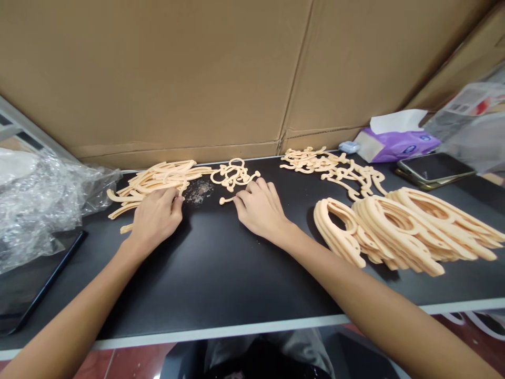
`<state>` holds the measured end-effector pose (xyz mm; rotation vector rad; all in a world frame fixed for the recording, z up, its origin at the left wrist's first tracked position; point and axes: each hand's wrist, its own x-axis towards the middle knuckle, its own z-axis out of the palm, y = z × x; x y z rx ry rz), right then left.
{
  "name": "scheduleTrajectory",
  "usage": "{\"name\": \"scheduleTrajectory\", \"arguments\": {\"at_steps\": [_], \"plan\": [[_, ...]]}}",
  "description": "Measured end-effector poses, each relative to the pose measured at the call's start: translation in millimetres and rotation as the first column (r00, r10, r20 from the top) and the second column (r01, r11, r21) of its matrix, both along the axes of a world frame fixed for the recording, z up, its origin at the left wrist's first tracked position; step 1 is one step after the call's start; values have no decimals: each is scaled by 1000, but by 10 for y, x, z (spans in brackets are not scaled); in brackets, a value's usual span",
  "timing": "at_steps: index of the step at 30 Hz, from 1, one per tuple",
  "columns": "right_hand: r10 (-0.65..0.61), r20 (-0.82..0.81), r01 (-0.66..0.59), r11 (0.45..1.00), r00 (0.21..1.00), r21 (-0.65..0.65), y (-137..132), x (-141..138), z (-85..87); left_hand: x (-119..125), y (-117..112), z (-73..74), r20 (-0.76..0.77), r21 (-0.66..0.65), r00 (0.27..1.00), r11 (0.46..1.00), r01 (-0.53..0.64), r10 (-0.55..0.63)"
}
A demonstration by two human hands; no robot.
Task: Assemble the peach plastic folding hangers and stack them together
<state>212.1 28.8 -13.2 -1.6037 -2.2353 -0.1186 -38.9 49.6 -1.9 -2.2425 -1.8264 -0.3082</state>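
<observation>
My left hand [158, 215] is closed at the near side of a pile of long curved beige strips [158, 176]. Its thumb and forefinger pinch a beige curved strip [127, 228], whose end pokes out beside the wrist; most of it is hidden under the hand. My right hand [262, 208] has its fingers bent down on a small beige curved piece with knobbed ends [226, 200], one end showing left of the fingertips. Just beyond the fingers lies a small heap of similar knobbed pieces [232, 175]. Grey-white crumbs [200, 192] are scattered between both hands.
Small wavy beige pieces [307, 159] lie at the back right, nearer me thick stacks of looped beige pieces [390, 223]. A purple tissue pack [406, 142] and a phone [440, 167] are far right. Bubble wrap [43, 200] covers part of a dark tablet [43, 279] at left. Cardboard [189, 79] walls the back.
</observation>
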Motion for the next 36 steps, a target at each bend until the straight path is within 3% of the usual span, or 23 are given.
{"name": "scheduleTrajectory", "arguments": {"at_steps": [23, 30, 33, 36], "plan": [[-59, 52, 62, 997, 997, -48, -3, -16, -29, 100, -73, 41, -71, 2, 995, 998, 70, -70], [-42, 7, 42, 999, 999, -21, 18, -7, -41, 234, -217, 55, 52, -63, 989, 988, 142, -139], [-37, 5, 37, 999, 999, -18, 20, -6, -38, 220, -207, 69, 72, 3, 981, 983, 182, -181], [-28, 6, 29, 999, 1000, -21, 14, -7, -31, 148, -145, 73, 88, 35, 986, 990, 140, -143]]}}
